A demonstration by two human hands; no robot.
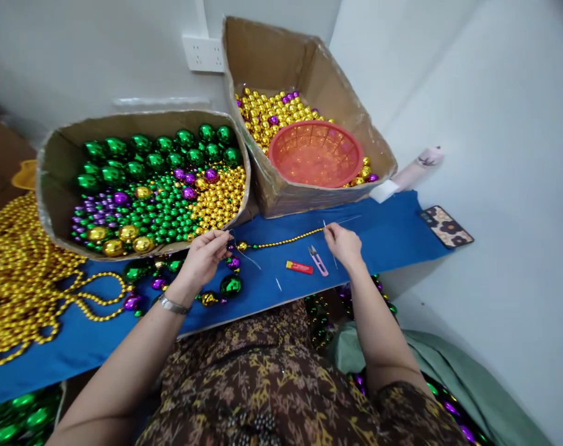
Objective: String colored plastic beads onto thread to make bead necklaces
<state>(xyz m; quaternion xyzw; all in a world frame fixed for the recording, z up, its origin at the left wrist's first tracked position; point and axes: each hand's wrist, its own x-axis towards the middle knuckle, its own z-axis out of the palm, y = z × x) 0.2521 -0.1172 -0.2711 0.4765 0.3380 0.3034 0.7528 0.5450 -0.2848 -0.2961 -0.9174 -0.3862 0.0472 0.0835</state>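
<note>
My left hand (205, 254) is closed in a pinch at the left end of a strand of small gold beads (288, 239), right by the front wall of the left cardboard box (49, 186). My right hand (344, 243) pinches the strand's right end together with a thin needle or wire (344, 220). The strand stretches between both hands just above the blue cloth (392, 238). Larger green, purple and gold beads (225, 282) hang or lie below my left hand.
The left box holds green, gold and purple beads. A second box (309, 56) holds gold beads and an orange basket (316, 153). A red lighter (299, 267), snips (318, 260), a phone (446, 226) and heaped gold strands (16, 279) lie about.
</note>
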